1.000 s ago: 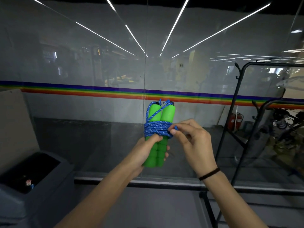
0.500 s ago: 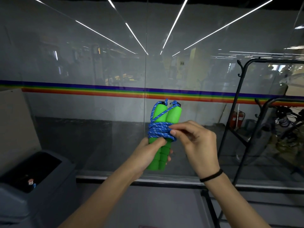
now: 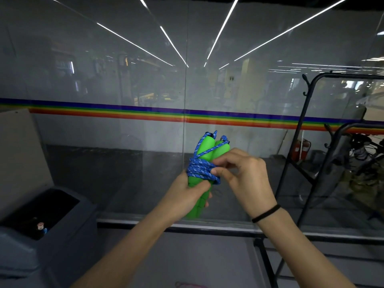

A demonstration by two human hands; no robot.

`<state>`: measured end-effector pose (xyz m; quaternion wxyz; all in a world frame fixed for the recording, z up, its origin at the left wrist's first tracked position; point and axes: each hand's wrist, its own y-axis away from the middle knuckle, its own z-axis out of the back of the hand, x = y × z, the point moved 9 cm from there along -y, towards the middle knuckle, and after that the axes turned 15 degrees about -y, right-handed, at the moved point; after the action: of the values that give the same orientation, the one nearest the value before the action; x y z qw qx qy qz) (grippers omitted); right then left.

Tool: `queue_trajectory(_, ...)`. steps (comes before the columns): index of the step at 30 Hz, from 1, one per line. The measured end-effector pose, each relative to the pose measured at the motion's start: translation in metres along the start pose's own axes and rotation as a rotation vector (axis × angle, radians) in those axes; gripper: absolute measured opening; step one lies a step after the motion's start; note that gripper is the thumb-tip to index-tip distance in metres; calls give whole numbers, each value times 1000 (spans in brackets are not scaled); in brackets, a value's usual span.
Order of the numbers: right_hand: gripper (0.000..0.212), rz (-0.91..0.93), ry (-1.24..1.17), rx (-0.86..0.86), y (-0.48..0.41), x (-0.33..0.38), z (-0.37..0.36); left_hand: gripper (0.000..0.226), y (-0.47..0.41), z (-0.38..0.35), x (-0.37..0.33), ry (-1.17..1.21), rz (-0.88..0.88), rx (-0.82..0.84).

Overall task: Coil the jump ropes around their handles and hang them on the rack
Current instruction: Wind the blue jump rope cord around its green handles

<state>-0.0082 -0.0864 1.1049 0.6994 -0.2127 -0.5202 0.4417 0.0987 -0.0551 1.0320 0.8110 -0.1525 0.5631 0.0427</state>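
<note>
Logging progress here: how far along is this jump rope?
Done: the blue rope is wound around both green handles. In hand: the left hand grips the handles while the right hand pinches the rope, likely tucking the end. Left: hanging it on the black rack.

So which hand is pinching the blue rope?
The right hand, with the black wristband, pinches the blue rope coil; the left hand only grips the green handles below it.

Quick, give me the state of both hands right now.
Left hand: gripping the green handles below the coil.
Right hand: pinching the blue rope at the coil.
</note>
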Motion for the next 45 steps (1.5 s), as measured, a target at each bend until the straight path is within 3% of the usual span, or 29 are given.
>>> queue_trajectory(7,12,62,178,-45,5,4,-6,8,-2,3,3,13,25,-36)
queue_trajectory(14,12,19,106,137,-3,-7,-23,7,-3,8,12,-22,64,-26)
queue_trajectory(22,10,16,248,338,-1,-13,-36,9,-4,8,26,-48,162,42)
queue_trajectory(28,17,-25,341,271,-2,-18,-42,16,-8,8,31,-120,204,59)
queue_trajectory(31,9,-91,334,246,-5,-24,-44,15,-10,7,29,-125,201,58)
queue_trajectory(36,21,-114,389,138,-9,-24,-41,19,-17,16,20,-192,148,6)
queue_trajectory(41,13,-160,203,136,-13,-18,-31,24,-14,24,23,-127,175,42)
queue_trajectory(45,15,-308,32,282,-10,-22,-35,22,-11,28,26,-113,199,99)
